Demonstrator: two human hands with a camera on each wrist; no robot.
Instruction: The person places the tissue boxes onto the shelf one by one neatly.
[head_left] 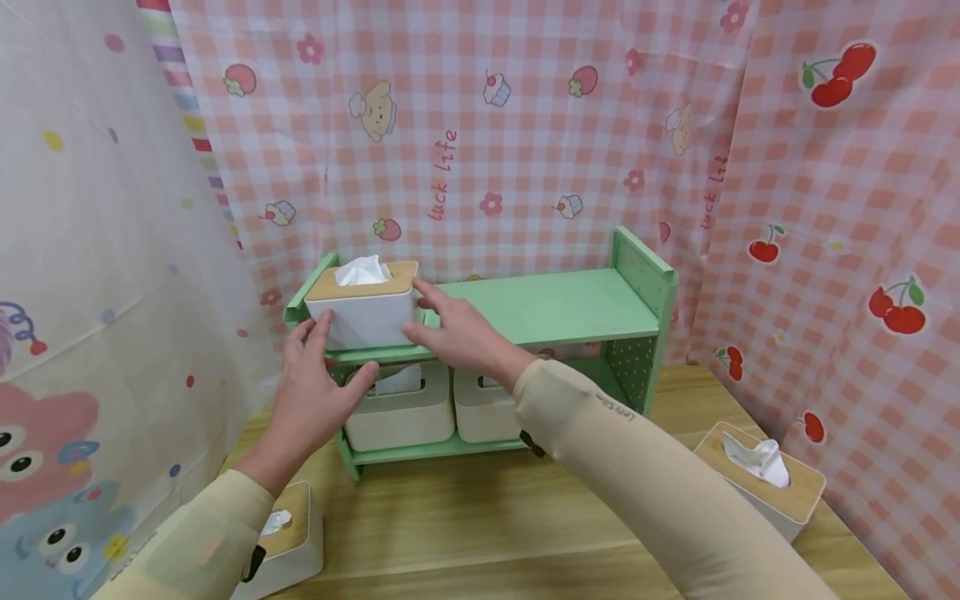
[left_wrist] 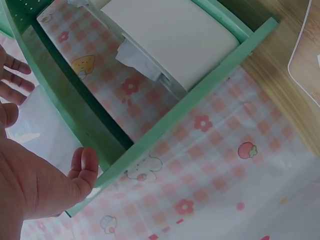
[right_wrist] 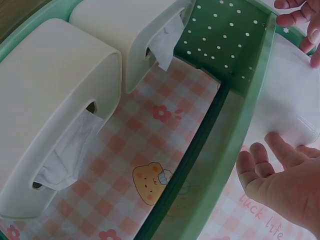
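Note:
A white tissue box (head_left: 367, 321) with a wooden lid stands at the left end of the upper board of a green shelf (head_left: 555, 304), a tissue poking out of its top. My left hand (head_left: 318, 387) is at its front left, fingertips against the front face, thumb spread wide below. At the right side is my right hand (head_left: 465, 333), fingers extended along the box, thumb near the front corner. In the right wrist view, the right hand's fingertips meet the white box (right_wrist: 290, 95). The left wrist view has the left hand (left_wrist: 45, 180) beside the shelf edge, fingers loose.
Two cream tissue boxes fill part of the lower shelf, one at left (head_left: 401, 425) and another (head_left: 487, 412) beside it. Wooden-lidded tissue boxes stand on the table at front left (head_left: 303, 554) and right (head_left: 776, 492). A checked curtain (head_left: 525, 150) hangs behind the shelf.

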